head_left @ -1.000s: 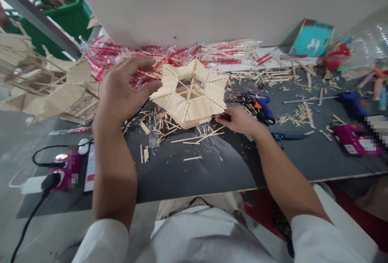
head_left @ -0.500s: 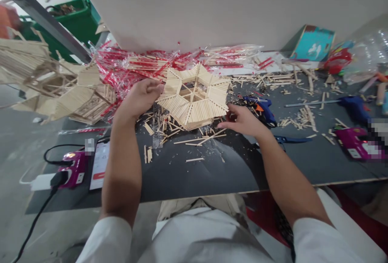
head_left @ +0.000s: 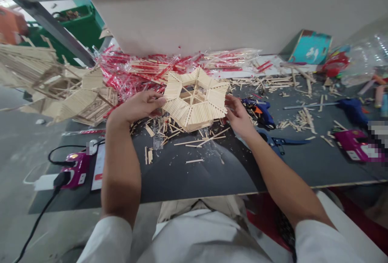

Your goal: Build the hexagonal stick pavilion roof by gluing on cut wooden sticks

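Note:
A star-shaped model of thin wooden sticks (head_left: 198,113), with a spoked opening in its middle, is held between my hands above the dark worktop. My left hand (head_left: 147,106) grips its left edge, thumb on top and the other fingers partly hidden. At the right edge, my right hand (head_left: 238,113) has its fingers closed around a point of the star, the fingertips partly behind it. Below the model lie loose wooden sticks (head_left: 200,144) and a clear ruler (head_left: 158,135).
Larger stick models (head_left: 65,95) stand at the left. Red-and-clear plastic wrappers (head_left: 118,69) pile up along the back. At the right are blue pliers (head_left: 281,141), glue guns (head_left: 351,107) and a purple power strip (head_left: 351,144). A phone (head_left: 98,166) lies front left.
My right hand has moved up and closed on the model's right edge. My left hand has shifted slightly lower on the left edge. The camera view has tilted a little.

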Action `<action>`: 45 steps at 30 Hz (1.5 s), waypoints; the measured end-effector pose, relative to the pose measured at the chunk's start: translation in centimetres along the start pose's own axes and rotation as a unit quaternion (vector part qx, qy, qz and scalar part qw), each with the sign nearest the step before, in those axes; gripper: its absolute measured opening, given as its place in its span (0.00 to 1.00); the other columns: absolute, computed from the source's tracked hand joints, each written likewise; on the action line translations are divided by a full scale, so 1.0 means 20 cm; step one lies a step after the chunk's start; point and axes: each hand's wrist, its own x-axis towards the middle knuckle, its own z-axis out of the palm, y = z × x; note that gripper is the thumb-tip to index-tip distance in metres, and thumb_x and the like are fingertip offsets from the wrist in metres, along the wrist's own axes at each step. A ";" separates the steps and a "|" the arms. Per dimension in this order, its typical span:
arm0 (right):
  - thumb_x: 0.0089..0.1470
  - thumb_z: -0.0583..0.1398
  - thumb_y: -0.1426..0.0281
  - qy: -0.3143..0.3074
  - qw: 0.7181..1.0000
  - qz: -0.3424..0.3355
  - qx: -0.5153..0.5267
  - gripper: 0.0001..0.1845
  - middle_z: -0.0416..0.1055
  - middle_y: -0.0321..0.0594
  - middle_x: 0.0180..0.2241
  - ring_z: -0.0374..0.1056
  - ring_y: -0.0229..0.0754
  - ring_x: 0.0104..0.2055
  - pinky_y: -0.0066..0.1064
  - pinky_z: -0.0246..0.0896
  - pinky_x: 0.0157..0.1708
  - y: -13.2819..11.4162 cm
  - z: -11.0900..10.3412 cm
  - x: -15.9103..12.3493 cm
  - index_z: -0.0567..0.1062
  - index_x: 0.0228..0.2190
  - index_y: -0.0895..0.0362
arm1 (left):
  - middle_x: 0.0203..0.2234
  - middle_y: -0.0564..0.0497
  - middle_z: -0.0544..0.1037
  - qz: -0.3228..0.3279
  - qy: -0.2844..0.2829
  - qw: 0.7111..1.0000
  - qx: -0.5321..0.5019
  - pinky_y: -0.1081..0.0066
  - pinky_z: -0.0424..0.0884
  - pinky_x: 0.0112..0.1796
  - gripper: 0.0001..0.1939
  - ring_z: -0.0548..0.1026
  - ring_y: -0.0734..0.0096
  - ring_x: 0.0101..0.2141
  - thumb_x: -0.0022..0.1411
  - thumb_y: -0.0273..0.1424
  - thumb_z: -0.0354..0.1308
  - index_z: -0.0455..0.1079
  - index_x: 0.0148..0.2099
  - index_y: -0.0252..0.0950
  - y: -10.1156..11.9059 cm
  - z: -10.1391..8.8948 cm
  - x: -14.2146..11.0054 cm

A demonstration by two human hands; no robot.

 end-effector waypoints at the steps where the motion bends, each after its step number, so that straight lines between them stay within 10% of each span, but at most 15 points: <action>1: 0.65 0.62 0.49 -0.004 1.000 -0.005 0.002 0.32 0.63 0.47 0.67 0.68 0.39 0.34 0.34 0.69 0.26 0.00 0.01 0.00 0.61 0.64 0.42 | 0.42 0.46 0.83 -0.006 -0.008 1.000 -0.004 0.70 0.81 0.36 0.19 0.85 0.63 0.37 0.67 0.45 0.68 0.79 0.51 0.37 0.01 0.00 0.00; 9: 0.56 0.68 0.57 -0.047 0.999 0.002 0.020 0.36 0.65 0.48 0.67 0.72 0.43 0.41 0.34 0.73 0.29 -0.03 0.07 -0.02 0.65 0.62 0.48 | 0.34 0.48 0.84 -0.001 -0.004 0.998 -0.060 0.71 0.82 0.33 0.15 0.86 0.62 0.33 0.64 0.40 0.70 0.79 0.48 0.36 0.00 0.01 0.01; 19: 0.62 0.66 0.55 -0.120 0.992 0.018 0.018 0.17 0.66 0.32 0.25 0.61 0.35 0.26 0.30 0.59 0.27 -0.09 0.07 -0.05 0.69 0.33 0.52 | 0.28 0.50 0.81 0.013 0.025 0.998 -0.062 0.76 0.79 0.30 0.09 0.83 0.69 0.29 0.67 0.33 0.65 0.77 0.47 0.33 0.02 0.04 0.03; 40: 0.55 0.71 0.53 -0.135 0.990 0.009 -0.038 0.21 0.69 0.34 0.30 0.61 0.37 0.28 0.31 0.60 0.30 -0.12 -0.01 -0.04 0.72 0.37 0.53 | 0.36 0.46 0.83 0.064 0.104 0.990 0.066 0.69 0.76 0.32 0.23 0.81 0.65 0.30 0.64 0.45 0.69 0.80 0.56 0.38 -0.03 0.01 0.04; 45: 0.63 0.65 0.52 -0.321 0.928 0.023 -0.191 0.19 0.70 0.34 0.26 0.61 0.37 0.27 0.30 0.56 0.30 -0.20 -0.10 -0.05 0.77 0.35 0.57 | 0.33 0.48 0.82 0.070 0.135 0.980 0.132 0.68 0.71 0.32 0.24 0.79 0.64 0.31 0.60 0.46 0.70 0.80 0.55 0.41 0.00 -0.02 -0.01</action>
